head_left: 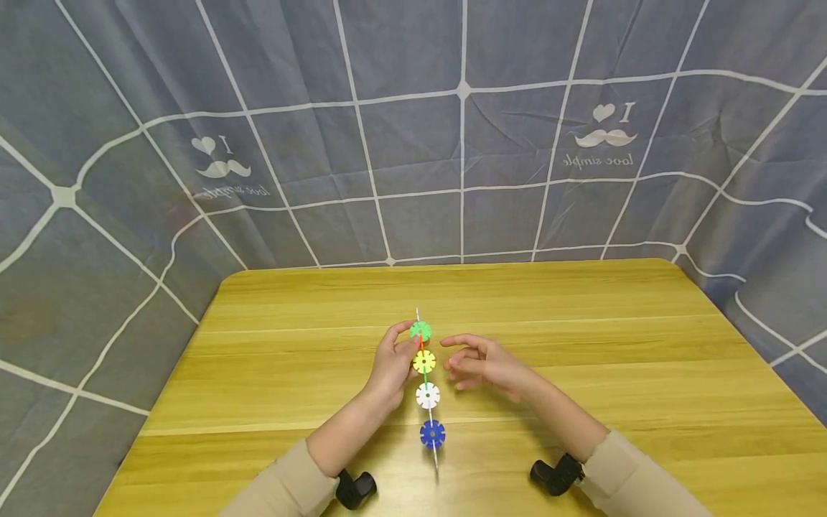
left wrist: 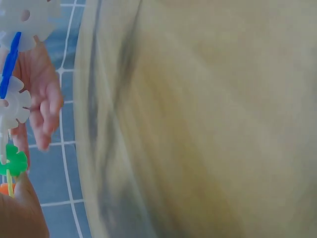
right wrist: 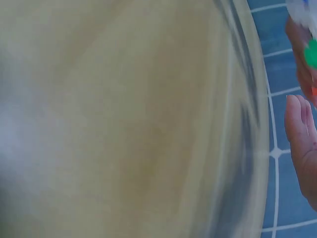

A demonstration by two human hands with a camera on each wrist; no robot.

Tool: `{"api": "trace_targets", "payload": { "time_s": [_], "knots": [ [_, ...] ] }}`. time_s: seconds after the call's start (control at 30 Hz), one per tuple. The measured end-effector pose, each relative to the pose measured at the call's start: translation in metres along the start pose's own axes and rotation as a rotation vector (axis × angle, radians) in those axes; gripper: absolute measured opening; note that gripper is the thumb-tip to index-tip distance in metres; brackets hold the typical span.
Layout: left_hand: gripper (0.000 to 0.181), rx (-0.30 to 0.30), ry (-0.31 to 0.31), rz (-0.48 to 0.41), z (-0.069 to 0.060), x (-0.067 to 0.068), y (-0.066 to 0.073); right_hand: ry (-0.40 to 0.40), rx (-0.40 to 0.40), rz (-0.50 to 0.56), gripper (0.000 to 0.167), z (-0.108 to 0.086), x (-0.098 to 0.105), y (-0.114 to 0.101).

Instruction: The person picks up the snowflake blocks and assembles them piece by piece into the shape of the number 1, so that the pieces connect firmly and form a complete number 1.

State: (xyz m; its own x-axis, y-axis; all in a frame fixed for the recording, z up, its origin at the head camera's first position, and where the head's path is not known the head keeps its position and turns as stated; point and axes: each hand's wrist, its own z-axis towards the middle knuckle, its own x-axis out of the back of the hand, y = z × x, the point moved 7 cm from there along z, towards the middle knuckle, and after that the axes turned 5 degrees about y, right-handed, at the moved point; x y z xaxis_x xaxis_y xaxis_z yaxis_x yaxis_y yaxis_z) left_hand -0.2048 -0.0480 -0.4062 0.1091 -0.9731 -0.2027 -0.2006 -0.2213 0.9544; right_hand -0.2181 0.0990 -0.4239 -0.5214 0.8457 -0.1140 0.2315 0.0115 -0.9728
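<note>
A straight chain of notched plastic building discs runs lengthwise in front of me in the head view. Face-on in it are a green disc [head_left: 423, 329], a yellow disc [head_left: 418, 357], a white disc [head_left: 422, 399] and a blue disc [head_left: 426, 439]; edge-on discs join them. My left hand [head_left: 390, 368] pinches the chain near its far end, thumb by the green disc. To the right of the chain, my right hand [head_left: 487, 366] hovers apart from it, fingers loosely bent and holding nothing visible. Part of the chain shows at the left wrist view's edge, with a green disc [left wrist: 17, 159].
A wood-grain table [head_left: 271, 345] lies under both hands. Behind and beside it hangs a grey curtain [head_left: 413, 143] with white lines. Black wrist devices [head_left: 355, 490] sit at both sleeves.
</note>
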Motion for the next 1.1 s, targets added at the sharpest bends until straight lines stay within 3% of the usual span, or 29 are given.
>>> {"api": "trace_targets", "payload": {
  "time_s": [0.23, 0.5, 0.83, 1.1],
  "knots": [
    [0.034, 0.024, 0.080, 0.007, 0.018, 0.005, 0.002, -0.019, -0.043, 0.086, 0.062, -0.011, -0.015, 0.009],
    [0.033, 0.044, 0.127, 0.008, 0.027, 0.007, 0.001, 0.002, -0.042, 0.137, 0.077, -0.016, -0.026, 0.013],
    [0.033, 0.073, 0.118, -0.022, 0.043, -0.003, -0.004, 0.029, -0.022, 0.113, 0.080, -0.009, -0.024, 0.012],
    [0.037, 0.056, 0.060, 0.031, 0.055, -0.014, -0.002, 0.048, -0.001, 0.089, 0.085, -0.001, -0.016, 0.009]
  ]
}}
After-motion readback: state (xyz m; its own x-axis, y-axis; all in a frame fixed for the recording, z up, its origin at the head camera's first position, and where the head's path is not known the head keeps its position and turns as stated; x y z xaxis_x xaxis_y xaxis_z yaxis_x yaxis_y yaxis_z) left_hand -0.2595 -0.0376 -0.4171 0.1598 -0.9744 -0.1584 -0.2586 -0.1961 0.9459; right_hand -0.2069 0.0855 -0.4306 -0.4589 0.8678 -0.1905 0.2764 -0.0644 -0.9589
